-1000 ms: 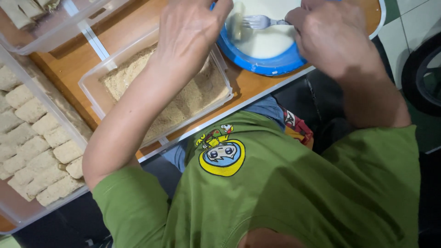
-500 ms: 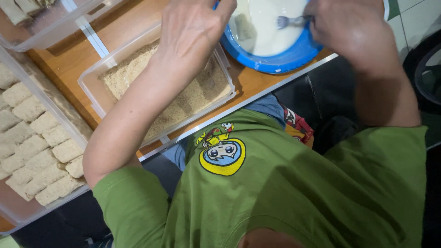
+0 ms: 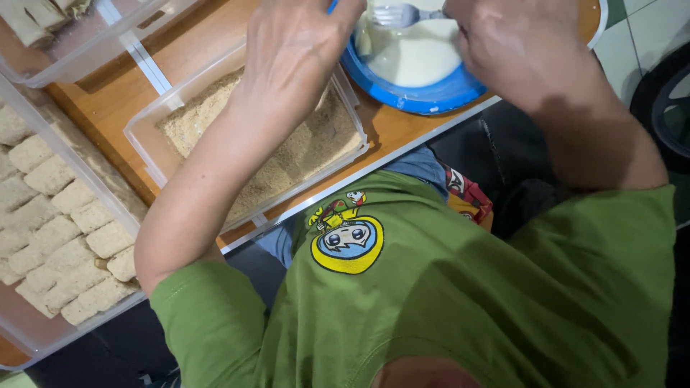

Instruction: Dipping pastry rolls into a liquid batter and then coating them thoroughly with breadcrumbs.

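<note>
Right hand (image 3: 517, 43) closed on fork (image 3: 402, 14) — tines in white batter of blue bowl (image 3: 424, 97). Left hand (image 3: 298, 50) at bowl rim, grasp not visible. Best: steady bowl, short strokes — crumb tray (image 3: 144, 133) just beneath left wrist.

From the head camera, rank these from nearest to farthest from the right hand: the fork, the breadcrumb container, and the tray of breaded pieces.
1. Fork: at the right hand, over the blue bowl of white batter.
2. Breadcrumb container: middle of the table, under the left hand.
3. Tray of breaded pieces: far left edge.
</note>
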